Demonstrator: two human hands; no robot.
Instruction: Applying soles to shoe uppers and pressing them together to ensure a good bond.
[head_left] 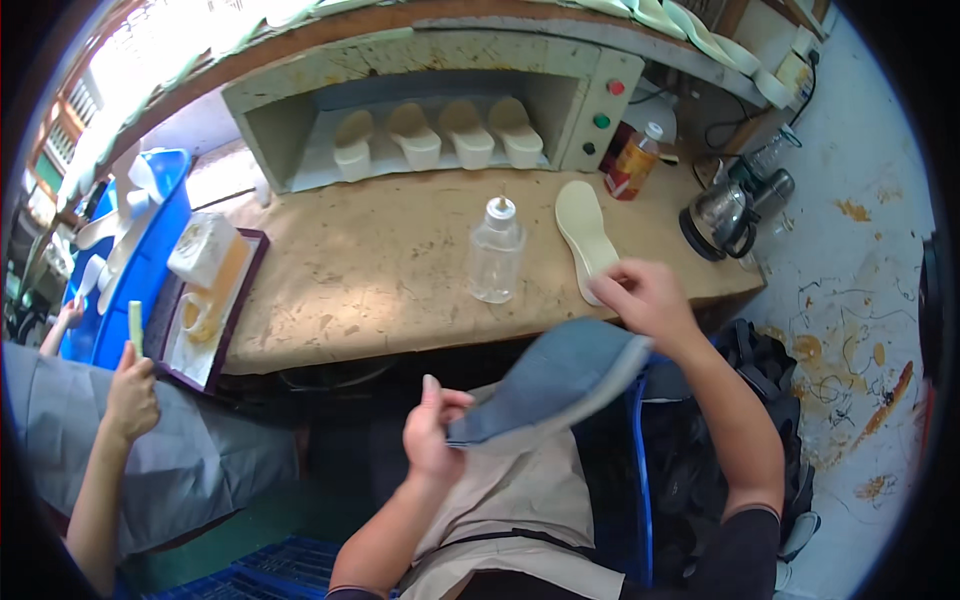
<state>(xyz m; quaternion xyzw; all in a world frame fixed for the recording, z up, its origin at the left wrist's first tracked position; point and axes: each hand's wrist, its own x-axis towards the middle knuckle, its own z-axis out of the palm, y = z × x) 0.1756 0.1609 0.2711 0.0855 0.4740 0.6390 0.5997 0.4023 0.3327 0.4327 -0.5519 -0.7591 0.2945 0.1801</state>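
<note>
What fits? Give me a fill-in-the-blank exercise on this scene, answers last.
The left hand holds a dark sole-shaped piece, while ____ pale platform soles stand in the open-fronted box.
The box's top button is ____.
The clear bottle stands to the ____ of the pale flat sole near the right hand.

Missing words: four; red; left.

**Glaring white at 10 o'clock, deep shadow below the table**

Strong light enters at 10 o'clock, washing out detail there. The brown tabletop (380,260) is well lit and palest toward 9 o'clock; beneath it, at 7 o'clock, lies dark shadow. A steel kettle (718,210) glints at 2 o'clock. At 5 o'clock, the blue-grey sole (565,375) looks softly blurred. Fisheye distortion bows the shelf (600,34) near 12 o'clock; black rims the corners.
</note>
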